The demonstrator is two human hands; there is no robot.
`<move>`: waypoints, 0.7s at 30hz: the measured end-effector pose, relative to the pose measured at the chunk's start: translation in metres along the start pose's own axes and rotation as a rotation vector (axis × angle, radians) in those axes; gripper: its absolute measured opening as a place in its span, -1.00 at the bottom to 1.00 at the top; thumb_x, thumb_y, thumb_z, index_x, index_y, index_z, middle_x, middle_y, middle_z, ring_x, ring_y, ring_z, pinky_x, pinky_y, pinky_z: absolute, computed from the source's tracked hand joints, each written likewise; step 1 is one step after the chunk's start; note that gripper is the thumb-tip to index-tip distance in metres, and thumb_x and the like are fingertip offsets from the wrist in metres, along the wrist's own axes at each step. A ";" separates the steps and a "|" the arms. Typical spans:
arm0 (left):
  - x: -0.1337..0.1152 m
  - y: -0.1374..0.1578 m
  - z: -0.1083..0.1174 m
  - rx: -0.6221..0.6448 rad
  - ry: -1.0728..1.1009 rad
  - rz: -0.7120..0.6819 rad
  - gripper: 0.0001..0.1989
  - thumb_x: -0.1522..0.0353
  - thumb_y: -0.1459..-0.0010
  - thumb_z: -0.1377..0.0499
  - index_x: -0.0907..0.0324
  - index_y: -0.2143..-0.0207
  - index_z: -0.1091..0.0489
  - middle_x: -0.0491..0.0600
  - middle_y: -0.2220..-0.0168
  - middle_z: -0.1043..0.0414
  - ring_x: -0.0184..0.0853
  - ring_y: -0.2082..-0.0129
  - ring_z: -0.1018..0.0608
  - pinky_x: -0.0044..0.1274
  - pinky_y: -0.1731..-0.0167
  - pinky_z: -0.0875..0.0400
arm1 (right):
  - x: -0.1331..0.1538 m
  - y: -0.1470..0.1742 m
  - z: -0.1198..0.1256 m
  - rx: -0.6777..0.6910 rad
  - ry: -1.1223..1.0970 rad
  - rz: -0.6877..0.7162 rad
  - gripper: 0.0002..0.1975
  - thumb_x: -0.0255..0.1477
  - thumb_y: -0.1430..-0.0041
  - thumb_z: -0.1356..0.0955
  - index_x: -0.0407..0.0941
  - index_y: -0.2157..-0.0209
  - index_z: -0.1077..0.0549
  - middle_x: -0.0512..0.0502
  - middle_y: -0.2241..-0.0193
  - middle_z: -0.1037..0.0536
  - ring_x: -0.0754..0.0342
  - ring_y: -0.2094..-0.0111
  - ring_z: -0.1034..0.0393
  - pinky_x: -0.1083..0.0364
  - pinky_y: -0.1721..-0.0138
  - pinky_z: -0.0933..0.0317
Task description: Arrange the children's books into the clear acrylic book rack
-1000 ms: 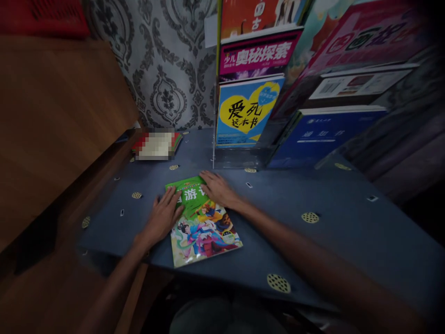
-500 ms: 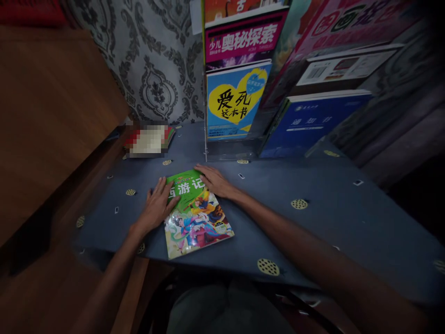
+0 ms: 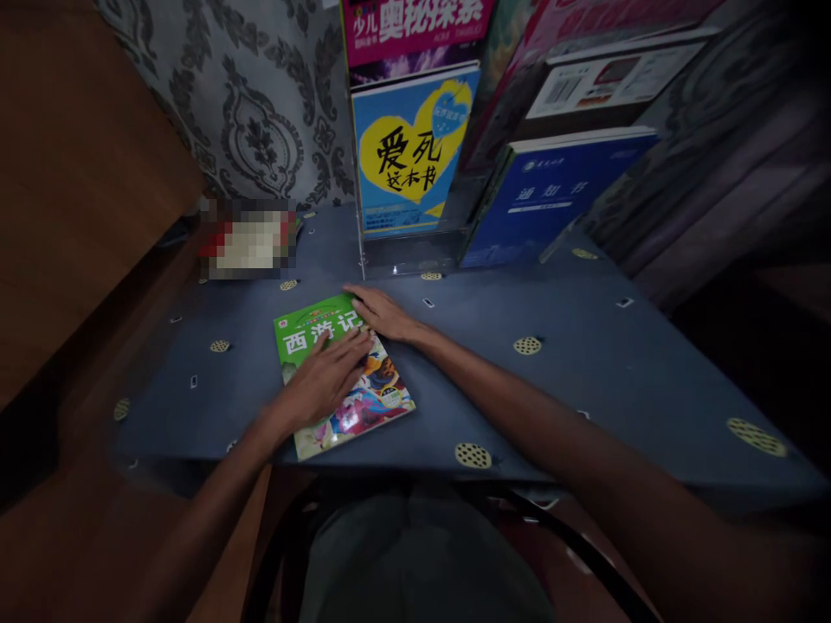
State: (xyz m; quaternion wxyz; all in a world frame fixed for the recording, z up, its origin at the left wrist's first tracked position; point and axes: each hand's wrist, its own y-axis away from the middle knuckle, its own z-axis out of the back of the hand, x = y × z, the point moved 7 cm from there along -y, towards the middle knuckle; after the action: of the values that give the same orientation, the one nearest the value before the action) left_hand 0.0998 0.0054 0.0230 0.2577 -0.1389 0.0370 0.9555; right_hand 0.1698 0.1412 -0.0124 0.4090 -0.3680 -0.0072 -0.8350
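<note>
A green picture book (image 3: 383, 407) with large white characters and colourful figures on its cover lies closed near the table's front edge. Across the middle of the cover lies my left hand (image 3: 328, 376), flat with fingers stretched toward the upper right, hiding part of the picture. My right hand (image 3: 383, 313) rests at the book's upper right corner, its fingers extended over the edge and thumb by the cover. Neither hand grips the book.
A blue tablecloth (image 3: 480, 372) with yellow prints covers the table. Behind the book stands a clear rack holding a yellow-and-blue book (image 3: 412, 164) and a dark blue booklet (image 3: 551, 199). At the back left lies a blurred-out book (image 3: 250, 242). A wooden panel (image 3: 78, 173) borders the left.
My left hand has slid from the book's left edge rightward onto the middle of its cover. My right hand stays at the upper right corner. The whole view has shifted slightly.
</note>
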 end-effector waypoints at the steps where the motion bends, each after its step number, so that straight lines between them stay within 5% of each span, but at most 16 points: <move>1: -0.010 0.001 -0.003 0.026 0.020 -0.042 -0.53 0.31 -0.40 0.15 0.13 -0.31 -0.13 0.01 -0.37 -0.11 -0.31 -0.40 -0.06 -0.20 -0.38 0.20 | 0.000 0.000 0.000 -0.002 0.001 -0.003 -0.50 -0.34 -0.41 -0.06 -0.15 -0.30 -0.16 -0.19 -0.29 -0.29 0.01 -0.30 -0.15 -0.11 -0.30 -0.02; 7: -0.056 0.020 -0.015 0.169 0.187 -0.200 -0.52 0.42 -0.36 0.12 0.01 -0.29 -0.18 -0.10 -0.34 -0.17 -0.31 -0.40 -0.07 -0.14 -0.39 0.26 | 0.002 -0.001 0.002 -0.004 0.010 -0.006 -0.50 -0.32 -0.41 -0.10 -0.20 -0.29 -0.18 -0.24 -0.29 -0.28 -0.01 -0.31 -0.14 -0.09 -0.30 -0.02; 12: -0.069 0.031 -0.009 0.119 0.277 -0.186 -0.56 0.40 -0.39 0.12 0.00 -0.25 -0.24 -0.12 -0.29 -0.26 -0.32 -0.37 -0.14 -0.15 -0.39 0.20 | 0.011 0.009 -0.001 0.000 0.059 -0.042 -0.46 -0.29 -0.39 -0.14 -0.23 -0.31 -0.15 -0.32 -0.35 -0.16 -0.07 -0.36 -0.03 -0.16 -0.33 0.07; 17: -0.046 0.040 -0.001 -0.165 0.232 -0.054 -0.61 0.35 -0.39 0.07 0.02 -0.18 -0.33 -0.04 -0.22 -0.38 -0.25 -0.32 -0.26 -0.14 -0.36 0.05 | 0.032 0.041 -0.006 -0.049 0.084 -0.070 -0.43 -0.29 -0.38 -0.15 -0.17 -0.35 -0.07 -0.32 -0.38 -0.06 -0.11 -0.40 0.12 -0.20 -0.33 0.03; 21: 0.006 0.063 0.003 -0.504 0.098 0.339 -0.57 0.34 -0.35 0.02 0.12 -0.25 -0.21 0.15 -0.35 -0.12 -0.07 -0.39 -0.09 -0.02 -0.31 0.00 | 0.047 0.068 -0.011 -0.064 0.143 -0.096 -0.43 -0.30 -0.37 -0.17 -0.20 -0.34 -0.11 -0.38 -0.38 -0.03 -0.21 -0.38 0.06 -0.24 -0.30 -0.03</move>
State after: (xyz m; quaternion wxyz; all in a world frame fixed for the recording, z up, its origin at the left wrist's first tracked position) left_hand 0.0627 -0.0460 0.0241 0.0497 -0.2363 -0.1659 0.9561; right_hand 0.1912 0.0612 -0.0108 0.3560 -0.3193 0.0310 -0.8777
